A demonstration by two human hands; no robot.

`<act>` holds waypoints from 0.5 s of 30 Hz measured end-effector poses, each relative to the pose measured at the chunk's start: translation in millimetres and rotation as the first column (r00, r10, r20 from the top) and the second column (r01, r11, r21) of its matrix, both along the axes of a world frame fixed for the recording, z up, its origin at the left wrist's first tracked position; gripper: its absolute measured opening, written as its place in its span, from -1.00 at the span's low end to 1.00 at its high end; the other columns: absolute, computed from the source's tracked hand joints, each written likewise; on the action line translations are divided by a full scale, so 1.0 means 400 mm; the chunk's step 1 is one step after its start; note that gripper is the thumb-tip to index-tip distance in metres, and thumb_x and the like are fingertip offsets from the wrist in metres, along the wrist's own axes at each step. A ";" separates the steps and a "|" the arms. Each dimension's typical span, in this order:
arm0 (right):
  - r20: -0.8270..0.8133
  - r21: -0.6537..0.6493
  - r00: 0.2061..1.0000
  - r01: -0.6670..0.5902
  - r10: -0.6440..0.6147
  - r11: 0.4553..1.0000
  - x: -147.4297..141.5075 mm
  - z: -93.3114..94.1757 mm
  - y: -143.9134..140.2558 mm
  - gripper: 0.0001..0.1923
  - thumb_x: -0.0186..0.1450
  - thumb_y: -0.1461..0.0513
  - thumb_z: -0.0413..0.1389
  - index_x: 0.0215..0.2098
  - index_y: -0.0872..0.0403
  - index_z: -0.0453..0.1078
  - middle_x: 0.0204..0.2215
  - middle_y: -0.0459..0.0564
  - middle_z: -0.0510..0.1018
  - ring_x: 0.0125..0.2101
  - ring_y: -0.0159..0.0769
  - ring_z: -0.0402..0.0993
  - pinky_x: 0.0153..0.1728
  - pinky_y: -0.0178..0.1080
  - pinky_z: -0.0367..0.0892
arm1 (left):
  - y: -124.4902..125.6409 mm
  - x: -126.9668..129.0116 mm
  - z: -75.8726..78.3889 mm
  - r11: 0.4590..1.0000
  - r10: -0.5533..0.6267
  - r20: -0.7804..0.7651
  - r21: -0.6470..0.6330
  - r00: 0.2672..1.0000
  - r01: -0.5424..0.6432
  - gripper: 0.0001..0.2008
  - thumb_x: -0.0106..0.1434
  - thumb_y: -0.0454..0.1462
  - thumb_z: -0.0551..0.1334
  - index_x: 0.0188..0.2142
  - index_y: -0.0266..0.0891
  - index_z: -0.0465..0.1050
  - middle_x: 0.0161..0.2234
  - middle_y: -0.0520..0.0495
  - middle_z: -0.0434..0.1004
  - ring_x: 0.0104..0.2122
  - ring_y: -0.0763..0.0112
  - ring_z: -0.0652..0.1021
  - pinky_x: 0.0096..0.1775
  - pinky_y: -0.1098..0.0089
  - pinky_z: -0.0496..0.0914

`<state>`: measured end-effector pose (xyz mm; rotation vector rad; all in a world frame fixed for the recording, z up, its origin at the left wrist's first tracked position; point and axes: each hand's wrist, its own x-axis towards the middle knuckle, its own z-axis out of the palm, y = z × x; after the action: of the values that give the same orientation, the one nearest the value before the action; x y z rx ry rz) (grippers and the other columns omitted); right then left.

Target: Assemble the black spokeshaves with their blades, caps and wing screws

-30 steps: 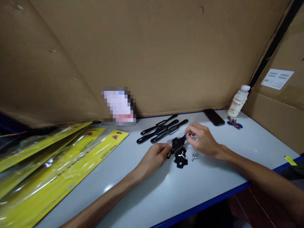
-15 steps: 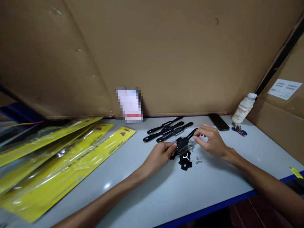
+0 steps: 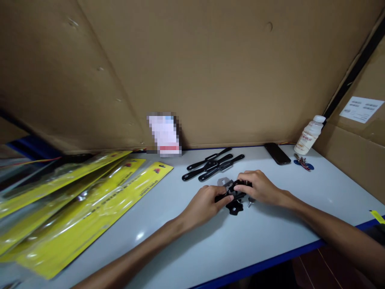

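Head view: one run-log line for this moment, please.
left hand: grips black tool | right hand: on same tool | star knob: on table beneath

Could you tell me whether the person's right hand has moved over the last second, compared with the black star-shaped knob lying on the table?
Yes. The right hand has come down toward the black star-shaped knob and closer to the left hand.

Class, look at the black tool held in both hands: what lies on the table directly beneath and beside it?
A black star-shaped knob and small silver screw lie on the table below the black tool. Anything under the hands is covered.
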<state>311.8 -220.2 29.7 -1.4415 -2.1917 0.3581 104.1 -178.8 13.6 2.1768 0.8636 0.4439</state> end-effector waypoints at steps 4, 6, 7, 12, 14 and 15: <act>-0.042 0.059 0.999 -0.016 0.019 0.998 -0.006 -0.012 0.001 -0.77 0.38 0.20 0.09 -0.44 0.07 0.33 -0.49 -0.11 0.40 -0.45 -0.37 0.27 -0.38 -0.29 0.13 | 0.000 0.006 0.000 0.998 0.049 -0.050 -0.034 0.998 -0.051 -0.61 0.27 -0.04 0.02 -0.61 -0.15 0.08 -0.61 0.12 0.03 -0.55 0.46 0.10 -0.46 0.37 -0.01; -0.112 0.142 0.994 0.031 -0.015 0.989 -0.004 -0.009 0.001 -0.76 0.40 0.19 0.04 -0.43 0.07 0.34 -0.48 -0.09 0.41 -0.44 -0.35 0.30 -0.36 -0.28 0.16 | 0.000 0.011 -0.002 0.997 0.063 -0.028 -0.041 0.998 -0.065 -0.59 0.26 -0.03 0.02 -0.63 -0.15 0.01 -0.62 0.12 -0.02 -0.55 0.46 0.07 -0.47 0.37 -0.02; -0.164 0.192 0.985 0.078 -0.046 0.978 0.001 -0.003 0.000 -0.75 0.41 0.19 0.03 -0.43 0.07 0.34 -0.48 -0.09 0.42 -0.44 -0.34 0.31 -0.35 -0.27 0.17 | 0.001 0.013 -0.002 0.996 0.066 -0.006 -0.057 0.998 -0.066 -0.58 0.25 -0.03 0.03 -0.63 -0.14 0.00 -0.62 0.13 -0.03 -0.56 0.47 0.06 -0.47 0.37 -0.02; -0.306 0.250 0.933 0.269 -0.188 0.930 0.054 0.056 0.002 -0.67 0.39 0.11 0.03 -0.49 0.06 0.30 -0.57 -0.13 0.37 -0.52 -0.38 0.25 -0.44 -0.29 0.13 | 0.019 0.010 -0.002 0.941 0.193 0.145 -0.306 0.970 -0.142 -0.57 0.24 0.04 0.05 -0.63 -0.13 0.11 -0.70 0.17 0.00 -0.66 0.52 0.06 -0.55 0.40 -0.04; -0.262 0.164 0.941 0.261 -0.213 0.951 0.077 0.070 0.007 -0.70 0.36 0.10 0.06 -0.48 0.06 0.32 -0.60 -0.15 0.35 -0.55 -0.39 0.22 -0.48 -0.30 0.09 | 0.026 0.004 0.002 0.882 0.283 0.171 -0.434 0.944 -0.186 -0.57 0.24 0.07 0.06 -0.61 -0.12 0.13 -0.75 0.20 -0.02 -0.71 0.54 0.03 -0.60 0.41 -0.07; -0.246 0.099 0.943 0.253 -0.223 0.962 0.087 0.072 0.011 -0.73 0.33 0.11 0.08 -0.47 0.07 0.33 -0.61 -0.16 0.37 -0.56 -0.40 0.23 -0.49 -0.30 0.09 | 0.029 0.002 0.004 0.850 0.318 0.178 -0.488 0.931 -0.197 -0.57 0.23 0.07 0.07 -0.61 -0.12 0.12 -0.77 0.21 -0.03 -0.73 0.56 0.01 -0.62 0.42 -0.09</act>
<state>346.7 -215.6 58.4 -1.4910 -1.7972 0.2788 104.8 -167.4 15.4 1.5315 1.0069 0.5688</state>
